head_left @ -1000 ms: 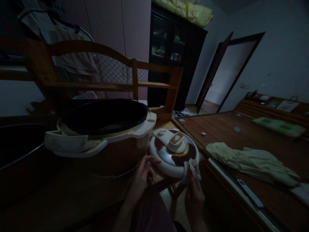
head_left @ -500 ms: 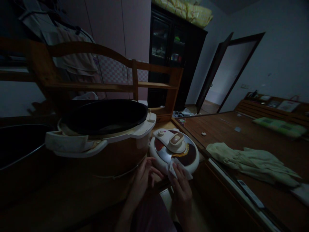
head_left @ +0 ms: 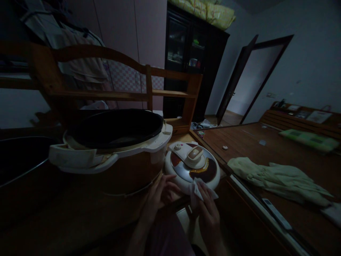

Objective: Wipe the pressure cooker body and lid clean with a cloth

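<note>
A round pressure cooker lid [head_left: 183,179] with a white rim and a beige knob lies on the wooden surface in front of me. My right hand [head_left: 209,209] pinches a white tissue [head_left: 198,192] against the near right edge of the lid. By the lid's near left edge is my left hand [head_left: 162,192], its fingers spread and holding nothing; whether its fingertips touch the rim I cannot tell. Left of the lid stands the pressure cooker body [head_left: 133,151], uncovered, with a dark inner pot [head_left: 119,128] in it.
Another dark pot [head_left: 23,160] stands at far left. A wooden shelf frame [head_left: 128,96] rises behind the cooker. On the wooden bed board [head_left: 239,138] at right lie a pale green garment [head_left: 271,177] and a remote control [head_left: 277,213].
My right hand and the tissue have slid a little to the right along the lid's near edge. My left hand has barely shifted.
</note>
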A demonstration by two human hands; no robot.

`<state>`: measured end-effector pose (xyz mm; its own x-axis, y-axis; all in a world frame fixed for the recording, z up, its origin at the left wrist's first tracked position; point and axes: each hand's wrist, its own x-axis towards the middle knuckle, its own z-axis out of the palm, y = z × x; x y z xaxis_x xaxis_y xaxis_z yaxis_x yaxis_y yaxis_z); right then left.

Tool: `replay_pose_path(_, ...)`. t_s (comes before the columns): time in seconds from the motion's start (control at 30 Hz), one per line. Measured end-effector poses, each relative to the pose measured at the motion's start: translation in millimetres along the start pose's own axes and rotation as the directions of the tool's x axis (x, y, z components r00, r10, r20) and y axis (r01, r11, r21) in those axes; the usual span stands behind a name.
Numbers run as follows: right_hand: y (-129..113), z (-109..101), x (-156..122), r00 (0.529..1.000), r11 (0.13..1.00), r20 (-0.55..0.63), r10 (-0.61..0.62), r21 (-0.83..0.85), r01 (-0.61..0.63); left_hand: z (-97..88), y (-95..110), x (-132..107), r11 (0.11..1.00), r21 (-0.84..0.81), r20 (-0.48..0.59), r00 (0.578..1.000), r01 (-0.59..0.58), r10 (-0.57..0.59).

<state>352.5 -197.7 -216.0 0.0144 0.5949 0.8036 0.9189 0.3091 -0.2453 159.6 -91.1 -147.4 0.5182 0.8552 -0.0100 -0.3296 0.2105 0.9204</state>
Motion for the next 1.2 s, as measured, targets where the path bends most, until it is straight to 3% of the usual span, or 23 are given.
replay_pose_path(0.07, 3, -2, -4, 0.995, 0.995, -0.032, 0.095, 0.034, -0.094, 5.8, 9, -9, 0.935, -0.353, 0.057, 0.998, 0.019, 0.001)
replay_pose_path(0.13, 4, -4, -5, 0.986, 0.987, -0.055, 0.158, 0.051, -0.155, 14.7, 16, -20, 0.775, -0.631, 0.084, 0.995, 0.016, 0.048)
replay_pose_path(0.2, 4, -5, -4, 0.981, 0.981, -0.047, 0.190, 0.044, -0.188, 24.3, 22, -30, 0.648, -0.760, 0.117, 0.991, 0.043, 0.071)
replay_pose_path(0.3, 5, -5, -2, 0.975, 0.974, -0.021, 0.223, 0.036, -0.222, 35.6, 27, -41, 0.581, -0.809, 0.132, 0.990, 0.084, 0.041)
replay_pose_path(0.47, 4, -3, -1, 0.975, 0.975, -0.037, 0.217, 0.045, -0.216, 41.5, 31, -43, 0.654, -0.755, 0.057, 0.998, 0.056, -0.020)
replay_pose_path(0.67, 5, -3, -1, 0.979, 0.979, -0.033, 0.202, 0.022, -0.201, 39.3, 19, -39, 0.775, -0.630, 0.075, 0.991, -0.036, 0.108)
replay_pose_path(0.8, 0, -8, 3, 0.983, 0.987, -0.079, 0.163, 0.027, -0.161, 40.7, 18, -37, 0.746, -0.664, 0.054, 0.992, -0.048, 0.112)
replay_pose_path(0.93, -22, -22, 19, 0.992, 0.996, -0.108, 0.061, 0.071, -0.054, 44.2, 23, -37, 0.757, -0.653, 0.020, 0.998, -0.035, 0.064)
replay_pose_path(1.0, -38, -29, 31, 0.997, 0.995, -0.079, -0.025, 0.097, 0.032, 47.0, 23, -39, 0.849, -0.522, 0.012, 0.995, -0.081, 0.102)
replay_pose_path(1.07, -54, -34, 44, 0.998, 0.992, -0.062, -0.025, 0.123, 0.032, 50.7, 21, -43, 0.930, -0.336, 0.008, 0.987, -0.148, 0.160)
replay_pose_path(1.2, -77, -37, 69, 0.982, 0.982, 0.068, -0.179, 0.072, 0.174, 57.8, 21, -50, 0.964, 0.059, -0.008, 0.965, -0.261, 0.262)
